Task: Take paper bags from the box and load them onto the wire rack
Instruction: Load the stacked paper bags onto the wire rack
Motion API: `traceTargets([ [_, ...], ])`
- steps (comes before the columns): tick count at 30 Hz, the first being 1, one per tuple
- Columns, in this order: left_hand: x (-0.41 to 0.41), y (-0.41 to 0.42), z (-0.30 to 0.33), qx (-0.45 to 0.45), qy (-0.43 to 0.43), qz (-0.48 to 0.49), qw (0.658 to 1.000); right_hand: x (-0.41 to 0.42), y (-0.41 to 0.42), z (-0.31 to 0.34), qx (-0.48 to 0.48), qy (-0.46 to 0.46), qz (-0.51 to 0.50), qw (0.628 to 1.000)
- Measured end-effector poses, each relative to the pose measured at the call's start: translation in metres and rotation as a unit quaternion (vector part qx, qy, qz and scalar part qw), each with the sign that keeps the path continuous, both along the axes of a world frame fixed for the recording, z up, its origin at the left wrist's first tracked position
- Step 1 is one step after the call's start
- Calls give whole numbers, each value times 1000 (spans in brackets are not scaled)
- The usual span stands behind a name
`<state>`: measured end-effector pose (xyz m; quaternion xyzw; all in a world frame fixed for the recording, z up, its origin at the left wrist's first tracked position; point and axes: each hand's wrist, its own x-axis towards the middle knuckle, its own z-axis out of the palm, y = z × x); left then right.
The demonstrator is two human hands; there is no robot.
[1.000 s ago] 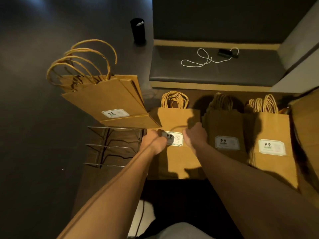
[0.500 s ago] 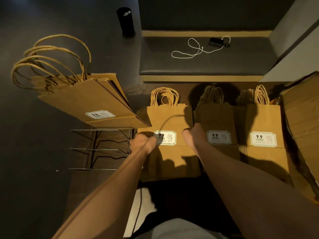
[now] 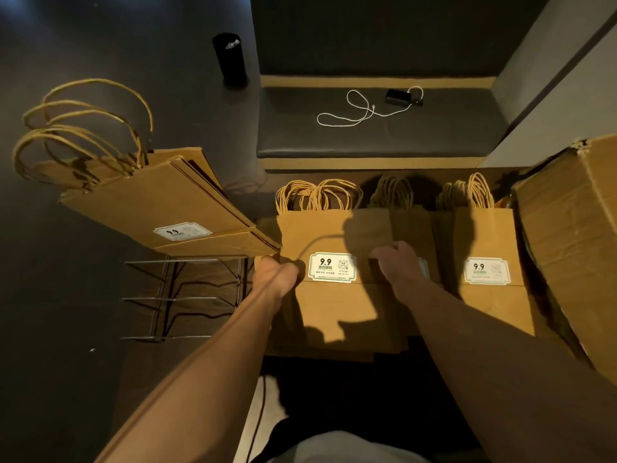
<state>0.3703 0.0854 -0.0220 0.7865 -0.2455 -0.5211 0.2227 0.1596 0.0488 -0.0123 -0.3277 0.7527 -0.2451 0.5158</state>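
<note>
Paper bag stack (image 3: 337, 295) stood upright between both hands, left hand (image 3: 275, 274) gripping its left edge, right hand (image 3: 395, 262) its right; wire rack (image 3: 187, 299) lay left.

**What the view hides**

The left hand (image 3: 275, 275) covers the left edge of the middle stack of bags (image 3: 334, 235), its fingers out of sight. The right hand (image 3: 397, 262) hides most of the label on the stack behind (image 3: 414, 228). The cardboard box (image 3: 574, 248) is cut off at the right edge. The small print on the labels (image 3: 332, 267) is too fine to read. The far part of the wire rack (image 3: 187, 299) lies under the tilted bags (image 3: 160, 202).
</note>
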Motion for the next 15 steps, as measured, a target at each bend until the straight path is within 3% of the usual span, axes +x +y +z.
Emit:
traceTargets([
  [7, -15, -15, 34, -167, 156, 49, 972, -17, 1, 22, -79, -102, -83, 988],
  [15, 8, -25, 84, -264, 204, 51, 941, -18, -14, 55, -108, -284, -79, 950],
])
